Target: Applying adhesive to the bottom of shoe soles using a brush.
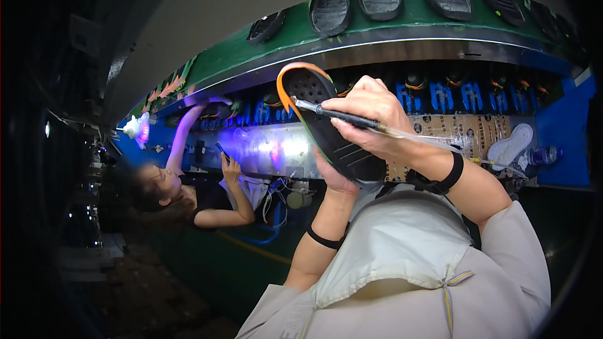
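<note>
A black shoe sole (342,147) with a raised orange rim around its far end is tilted up in front of me. My left hand (335,172) grips it from beneath, near the end closest to me, and most of its fingers are hidden behind it. In my right hand (377,116) is a black-handled brush (348,117) with a clear tube running back from it along my wrist. The brush's pale tip lies at the orange rim, on its inner side as far as I can make out.
Several black soles (330,12) lie on the green belt (289,44) across the back. Below it, a shelf holds more dark shoe parts on blue supports (441,96). Brown taped cardboard (487,129), a white shoe (512,146) and a plastic bottle (544,155) are at right. A co-worker (213,201) sits at left beside a lit lamp (139,129).
</note>
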{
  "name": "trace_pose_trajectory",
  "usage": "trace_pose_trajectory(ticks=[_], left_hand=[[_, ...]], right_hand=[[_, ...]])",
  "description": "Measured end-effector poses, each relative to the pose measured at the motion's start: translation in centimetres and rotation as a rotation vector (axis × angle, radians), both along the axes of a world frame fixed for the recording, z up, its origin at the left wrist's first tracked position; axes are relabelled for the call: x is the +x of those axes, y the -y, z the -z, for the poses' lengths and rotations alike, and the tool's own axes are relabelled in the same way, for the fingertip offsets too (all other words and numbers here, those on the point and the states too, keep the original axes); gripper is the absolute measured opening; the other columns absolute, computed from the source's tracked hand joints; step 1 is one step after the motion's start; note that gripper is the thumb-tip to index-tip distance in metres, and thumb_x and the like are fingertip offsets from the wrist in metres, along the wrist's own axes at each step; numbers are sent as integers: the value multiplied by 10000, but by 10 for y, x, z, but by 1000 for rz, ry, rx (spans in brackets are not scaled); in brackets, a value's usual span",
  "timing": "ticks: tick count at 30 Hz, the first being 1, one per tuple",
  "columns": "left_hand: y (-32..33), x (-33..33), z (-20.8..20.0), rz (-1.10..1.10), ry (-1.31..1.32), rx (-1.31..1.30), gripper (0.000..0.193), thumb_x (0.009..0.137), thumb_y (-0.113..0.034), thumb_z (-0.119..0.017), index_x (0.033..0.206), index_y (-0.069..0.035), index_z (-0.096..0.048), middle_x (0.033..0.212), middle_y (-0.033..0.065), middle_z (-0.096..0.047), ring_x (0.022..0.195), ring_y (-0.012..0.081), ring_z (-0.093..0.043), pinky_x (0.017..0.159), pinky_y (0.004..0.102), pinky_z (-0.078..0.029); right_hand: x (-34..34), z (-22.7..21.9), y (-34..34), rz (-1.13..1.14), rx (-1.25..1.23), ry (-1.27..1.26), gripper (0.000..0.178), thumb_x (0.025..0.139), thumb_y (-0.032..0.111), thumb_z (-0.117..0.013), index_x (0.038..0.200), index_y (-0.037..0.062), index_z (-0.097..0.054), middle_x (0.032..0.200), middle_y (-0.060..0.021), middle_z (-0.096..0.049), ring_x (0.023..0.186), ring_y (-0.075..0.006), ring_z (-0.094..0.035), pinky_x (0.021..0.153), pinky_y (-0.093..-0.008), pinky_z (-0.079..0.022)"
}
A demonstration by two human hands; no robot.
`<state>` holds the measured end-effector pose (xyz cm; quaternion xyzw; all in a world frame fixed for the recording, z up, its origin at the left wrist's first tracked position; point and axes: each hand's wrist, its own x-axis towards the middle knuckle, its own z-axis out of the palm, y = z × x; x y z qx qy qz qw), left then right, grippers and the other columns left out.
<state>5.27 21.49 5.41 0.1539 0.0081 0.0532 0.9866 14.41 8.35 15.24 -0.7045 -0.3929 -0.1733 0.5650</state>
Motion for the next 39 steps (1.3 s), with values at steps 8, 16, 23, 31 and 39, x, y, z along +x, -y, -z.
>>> trace_pose_trajectory(ticks=[8, 16, 23, 31, 39], left_hand=[[-4, 12, -17, 39, -42, 14, 718, 1013, -602, -437, 1400, -12, -575, 1421, 206, -604, 1272, 338, -622, 1120, 488, -497], [-11, 5, -8, 21, -21, 98, 723, 990, -643, -443, 1453, -98, -546, 1451, 135, -589, 1344, 305, -572, 1182, 482, -437], [-11, 8, -18, -29, -43, -77, 695, 985, -639, -456, 1390, -97, -617, 1386, 163, -650, 1262, 329, -634, 1119, 486, -502], [-12, 21, -32, 90, 63, -101, 692, 980, -599, -446, 1406, -81, -617, 1371, 229, -621, 1266, 372, -620, 1119, 523, -492], [-21, 28, -41, 134, 171, -94, 787, 931, -671, -515, 1444, -78, -577, 1384, 247, -583, 1262, 422, -579, 1080, 570, -512]], right_hand=[[-4, -13, 7, -274, 145, -256, 239, 748, 78, -775, 984, 53, -807, 786, -83, -699, 754, -229, -606, 712, -360, -495], [-5, 5, 12, -309, -149, 243, 378, 722, 159, -845, 1095, 143, -780, 840, 9, -668, 930, -242, -599, 859, -402, -437], [-5, -4, 20, -153, -145, 95, 366, 766, 93, -840, 1125, 132, -784, 781, 11, -640, 837, -233, -555, 853, -392, -422], [-5, -9, 29, -225, -182, 63, 340, 758, 135, -868, 1090, 120, -797, 778, -11, -651, 814, -249, -557, 809, -407, -424], [-9, -23, 39, -349, -230, 27, 281, 806, 161, -849, 1080, 142, -792, 806, -14, -631, 852, -232, -581, 771, -397, -403]])
